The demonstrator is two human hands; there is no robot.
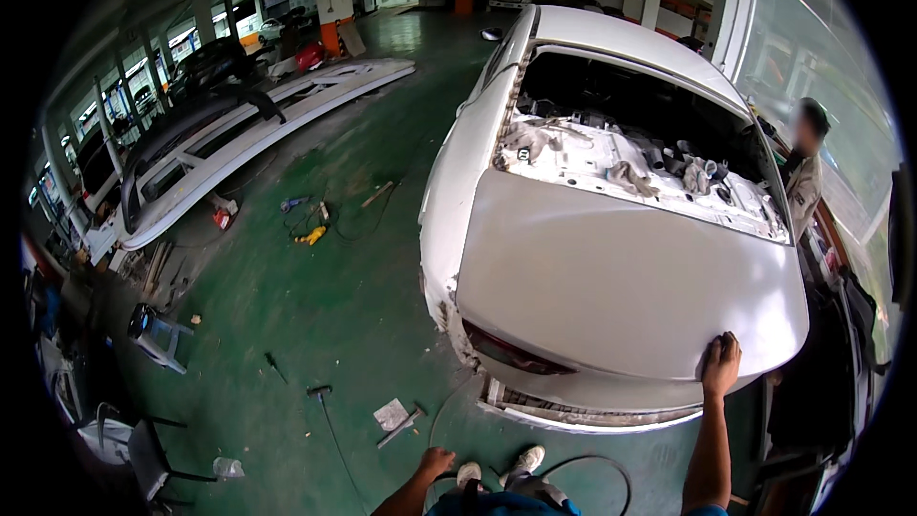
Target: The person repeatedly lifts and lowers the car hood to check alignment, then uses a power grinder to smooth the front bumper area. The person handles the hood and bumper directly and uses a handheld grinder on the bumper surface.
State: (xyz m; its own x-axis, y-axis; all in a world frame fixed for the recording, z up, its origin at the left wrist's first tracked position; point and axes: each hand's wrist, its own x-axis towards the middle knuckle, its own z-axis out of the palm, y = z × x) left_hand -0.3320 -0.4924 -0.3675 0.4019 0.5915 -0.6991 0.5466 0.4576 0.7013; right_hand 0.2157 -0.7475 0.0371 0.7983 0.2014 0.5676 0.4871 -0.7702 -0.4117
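A car body (650,31) in white and grey stands at the right, with its rear toward me. My right hand (723,361) rests on the rear edge of its grey trunk lid (611,268), toward the right corner. Its fingers are curled and closed against the panel; whatever may be under them is hidden. Low in the view, my left hand (437,463) hangs apart from the car, closed, with nothing seen in it. A dark red tail light (511,349) sits at the car's left rear corner, and below the lid a bare bumper area (583,409) shows.
Hammers (401,427), a yellow power tool (311,236) and cords lie on the green floor (363,325). A hose (616,468) curls near my feet. Large white body panels (287,100), a step stool (162,336) and a chair (153,459) stand left. A person (804,172) stands beyond the car.
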